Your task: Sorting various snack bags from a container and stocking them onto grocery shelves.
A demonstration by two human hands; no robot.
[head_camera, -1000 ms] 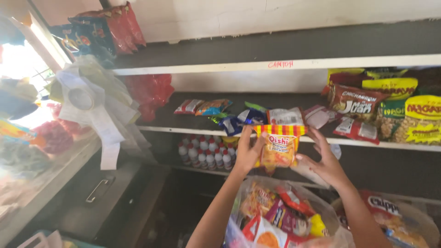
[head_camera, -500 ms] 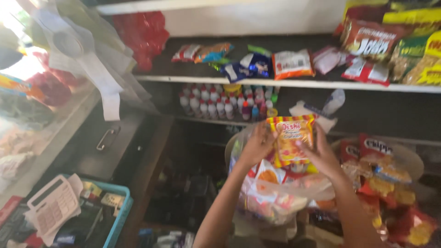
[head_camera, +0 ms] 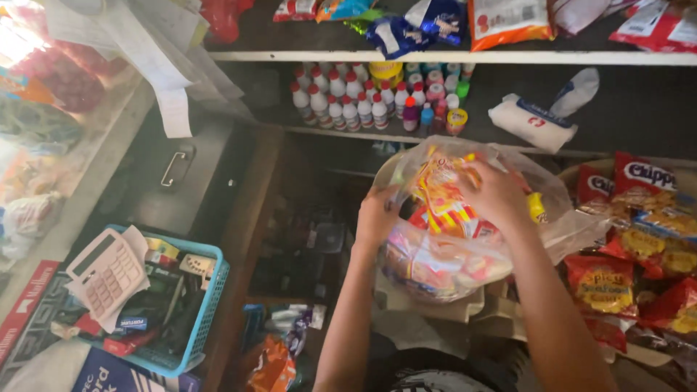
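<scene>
A large clear plastic bag (head_camera: pixel 443 265) full of small snack packets sits low in front of me. My left hand (head_camera: pixel 377 215) grips the bag's left edge and holds it apart. My right hand (head_camera: pixel 497 192) is inside the bag's mouth, closed on an orange and yellow snack packet (head_camera: pixel 441 190) that lies partly among the other packets. Both forearms reach up from the bottom of the view.
A basket of red snack bags (head_camera: pixel 639 239) stands to the right. Small white bottles with red caps (head_camera: pixel 348 101) line a shelf above, beside a white wipes pack (head_camera: pixel 530 120). A blue basket (head_camera: pixel 207 305) with a pink calculator (head_camera: pixel 109 272) sits at the lower left.
Both hands came down from the upper shelf with the orange snack packet. The packet is now pushed into the clear bag, and the view has tilted downward.
</scene>
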